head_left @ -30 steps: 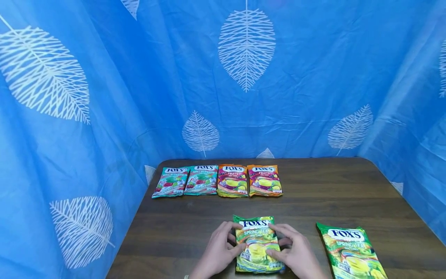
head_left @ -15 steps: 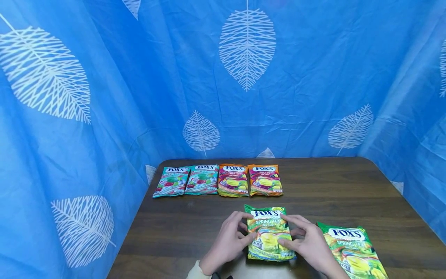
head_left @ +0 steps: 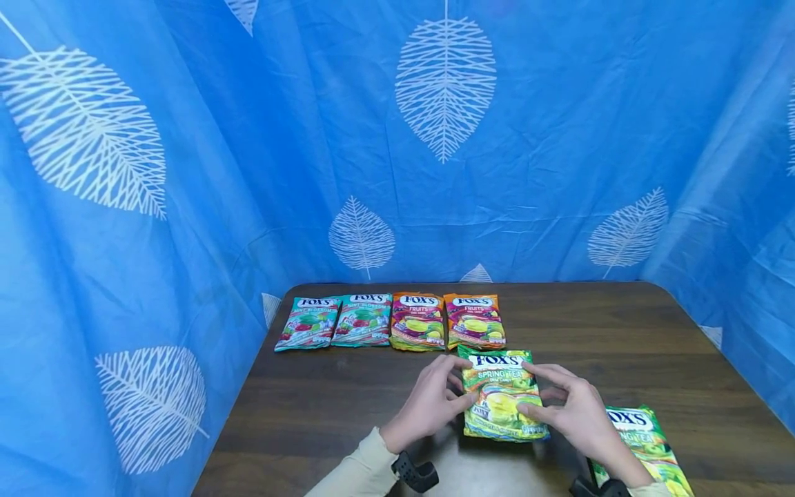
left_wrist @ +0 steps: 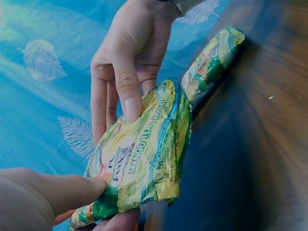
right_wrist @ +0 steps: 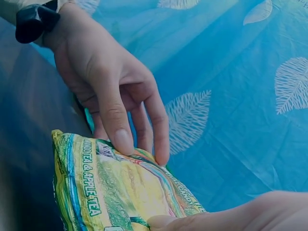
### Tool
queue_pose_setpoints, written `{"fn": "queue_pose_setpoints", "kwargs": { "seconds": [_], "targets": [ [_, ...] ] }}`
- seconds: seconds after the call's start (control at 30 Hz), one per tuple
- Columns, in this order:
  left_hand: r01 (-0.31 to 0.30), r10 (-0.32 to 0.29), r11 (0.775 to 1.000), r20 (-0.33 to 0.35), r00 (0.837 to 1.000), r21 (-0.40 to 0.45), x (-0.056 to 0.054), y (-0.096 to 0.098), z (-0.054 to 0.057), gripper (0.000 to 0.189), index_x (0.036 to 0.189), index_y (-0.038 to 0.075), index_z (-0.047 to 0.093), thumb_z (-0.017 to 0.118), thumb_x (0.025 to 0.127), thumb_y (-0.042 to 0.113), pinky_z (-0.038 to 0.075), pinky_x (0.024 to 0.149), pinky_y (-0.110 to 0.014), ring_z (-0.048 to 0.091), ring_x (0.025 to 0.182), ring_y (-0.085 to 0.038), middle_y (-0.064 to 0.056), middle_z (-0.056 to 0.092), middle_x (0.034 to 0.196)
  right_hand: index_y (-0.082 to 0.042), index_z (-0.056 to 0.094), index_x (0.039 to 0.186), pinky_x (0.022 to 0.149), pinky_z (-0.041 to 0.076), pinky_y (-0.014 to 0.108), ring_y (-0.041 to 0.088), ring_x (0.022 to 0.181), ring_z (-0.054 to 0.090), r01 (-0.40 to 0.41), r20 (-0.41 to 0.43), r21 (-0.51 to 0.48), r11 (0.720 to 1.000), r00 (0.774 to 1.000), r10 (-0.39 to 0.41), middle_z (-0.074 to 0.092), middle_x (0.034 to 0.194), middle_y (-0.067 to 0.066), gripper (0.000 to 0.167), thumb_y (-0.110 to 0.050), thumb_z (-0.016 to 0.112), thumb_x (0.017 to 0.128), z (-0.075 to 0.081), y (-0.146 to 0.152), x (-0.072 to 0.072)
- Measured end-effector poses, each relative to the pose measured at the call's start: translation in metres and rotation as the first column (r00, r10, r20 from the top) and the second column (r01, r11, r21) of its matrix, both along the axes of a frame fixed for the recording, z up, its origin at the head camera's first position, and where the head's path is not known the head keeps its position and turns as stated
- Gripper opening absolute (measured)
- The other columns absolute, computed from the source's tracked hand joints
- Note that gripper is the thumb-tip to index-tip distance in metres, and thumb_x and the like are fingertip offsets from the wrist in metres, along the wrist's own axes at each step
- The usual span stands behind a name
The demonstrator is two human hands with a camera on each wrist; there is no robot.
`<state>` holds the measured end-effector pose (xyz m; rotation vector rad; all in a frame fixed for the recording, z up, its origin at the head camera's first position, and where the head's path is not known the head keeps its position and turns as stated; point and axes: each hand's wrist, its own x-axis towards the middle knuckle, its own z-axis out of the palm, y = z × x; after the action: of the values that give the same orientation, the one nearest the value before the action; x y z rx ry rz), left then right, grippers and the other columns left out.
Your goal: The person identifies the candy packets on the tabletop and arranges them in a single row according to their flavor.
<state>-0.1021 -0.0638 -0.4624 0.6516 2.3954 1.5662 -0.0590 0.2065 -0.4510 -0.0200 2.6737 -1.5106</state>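
Note:
Between both hands is a green and yellow candy bag [head_left: 502, 404] labelled Spring Tea, its printed face toward the head camera. My left hand [head_left: 431, 400] pinches its left edge, thumb [left_wrist: 91, 190] on the front and fingers behind. At the opposite edge my right hand [head_left: 574, 414] grips it, thumb across the front. In the right wrist view the bag [right_wrist: 125, 183] looks slightly crinkled. A second green Spring Tea bag [head_left: 652, 452] lies on the right, partly hidden behind my right forearm.
Along the table's back left lie two teal Mint Blossom bags [head_left: 308, 323] and two orange Fruits bags [head_left: 475, 322] in a row. The dark wooden table [head_left: 590, 317] meets a blue leaf-patterned curtain [head_left: 534, 172] at the back and sides.
Both hands have carried the Spring Tea bag forward and to the right, closer to the back row. The other bags have stayed in place.

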Motion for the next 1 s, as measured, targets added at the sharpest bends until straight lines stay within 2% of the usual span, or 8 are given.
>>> {"fn": "queue_pose_setpoints", "kwargs": {
  "seconds": [0.13, 0.27, 0.47, 0.7, 1.0],
  "targets": [
    [0.017, -0.017, 1.0, -0.019, 1.0, -0.011, -0.01, 0.011, 0.005, 0.047, 0.143, 0.007, 0.062, 0.083, 0.1, 0.01, 0.059, 0.069, -0.021, 0.065, 0.096, -0.007, -0.002, 0.06, 0.128, -0.006, 0.064, 0.153, 0.069, 0.061, 0.033, 0.031, 0.107, 0.076, 0.019, -0.034, 0.048, 0.999, 0.999, -0.017, 0.059, 0.151, 0.023, 0.074, -0.024, 0.095, 0.089, 0.005, 0.009, -0.007],
    [0.033, -0.034, 0.999, -0.067, 0.997, -0.007, -0.021, 0.021, 0.01, 0.05, 0.145, 0.003, 0.06, 0.082, 0.1, 0.007, 0.059, 0.071, -0.02, 0.067, 0.099, -0.011, -0.007, 0.062, 0.131, -0.005, 0.062, 0.154, 0.068, 0.06, 0.032, 0.034, 0.107, 0.076, 0.027, -0.082, 0.083, 0.996, 0.996, -0.02, 0.059, 0.15, 0.024, 0.074, -0.024, 0.094, 0.09, 0.008, 0.018, -0.014],
    [0.007, -0.01, 0.999, -0.089, 0.996, -0.035, -0.038, 0.036, 0.014, 0.053, 0.147, 0.001, 0.059, 0.082, 0.099, 0.006, 0.058, 0.077, -0.018, 0.067, 0.102, -0.011, -0.009, 0.063, 0.133, -0.002, 0.062, 0.153, 0.067, 0.06, 0.032, 0.033, 0.104, 0.078, 0.029, -0.148, 0.124, 0.992, 0.989, -0.01, 0.062, 0.147, 0.025, 0.074, -0.028, 0.094, 0.091, 0.012, 0.029, -0.027],
    [0.012, -0.022, 0.998, -0.165, 0.986, -0.062, -0.059, 0.055, 0.009, 0.05, 0.146, 0.0, 0.06, 0.08, 0.1, 0.005, 0.056, 0.078, -0.016, 0.066, 0.1, -0.011, -0.011, 0.061, 0.131, -0.001, 0.061, 0.154, 0.064, 0.059, 0.032, 0.039, 0.105, 0.077, 0.039, -0.172, 0.169, 0.985, 0.985, -0.01, 0.06, 0.146, 0.029, 0.072, -0.023, 0.092, 0.092, 0.013, 0.041, -0.045],
    [-0.051, 0.014, 0.988, -0.241, 0.971, -0.146, -0.085, 0.075, 0.0, 0.044, 0.143, 0.004, 0.067, 0.08, 0.101, 0.009, 0.05, 0.085, -0.02, 0.067, 0.1, -0.011, -0.008, 0.065, 0.133, 0.001, 0.062, 0.151, 0.067, 0.06, 0.032, 0.043, 0.107, 0.075, 0.007, -0.221, 0.196, 0.981, 0.975, 0.037, 0.061, 0.144, 0.032, 0.066, -0.017, 0.09, 0.094, 0.006, 0.057, -0.072]
  ]
}}
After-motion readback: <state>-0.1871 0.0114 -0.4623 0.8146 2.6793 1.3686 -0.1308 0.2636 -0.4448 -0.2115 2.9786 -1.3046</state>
